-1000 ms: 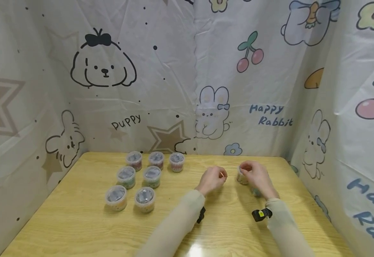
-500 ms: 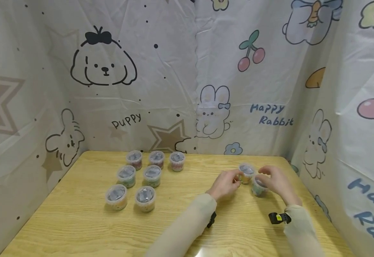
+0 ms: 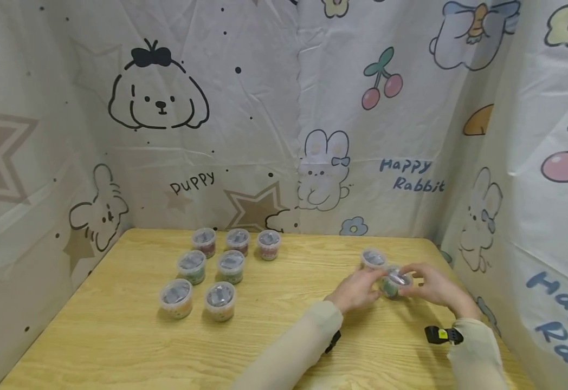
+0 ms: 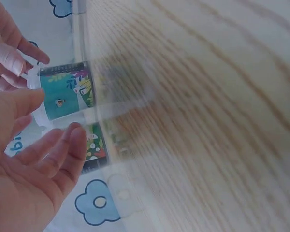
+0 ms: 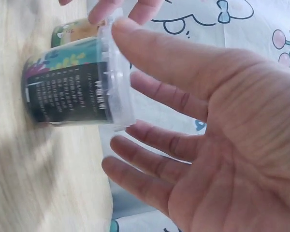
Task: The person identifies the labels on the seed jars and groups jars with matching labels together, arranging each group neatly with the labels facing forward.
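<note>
A small clear plastic tub with a teal and black label [image 3: 389, 287] stands upright on the right part of the table, a silvery patch showing in its lid. My right hand [image 3: 435, 287] pinches the lid's right edge, thumb on the near side and index finger behind it; its other fingers [image 5: 135, 179] are spread. From the left, my left hand [image 3: 359, 290] reaches to the same tub with loosely extended fingers, the thumb [image 4: 31, 99] by the lid. Just behind stands a second tub [image 3: 373, 257] with an orange and green label [image 4: 96, 147], partly hidden by the left hand.
Several similar lidded tubs stand in rows at the left: reddish ones [image 3: 269, 246] at the back, green ones [image 3: 231, 268] in the middle, yellowish ones [image 3: 220, 303] in front. A patterned cloth [image 3: 245, 108] hangs behind and beside the wooden table [image 3: 167, 357].
My right hand has left the rear tub, moved right and toward me, and come to the teal tub. My left hand has moved right, past the rear tub, to the teal one.
</note>
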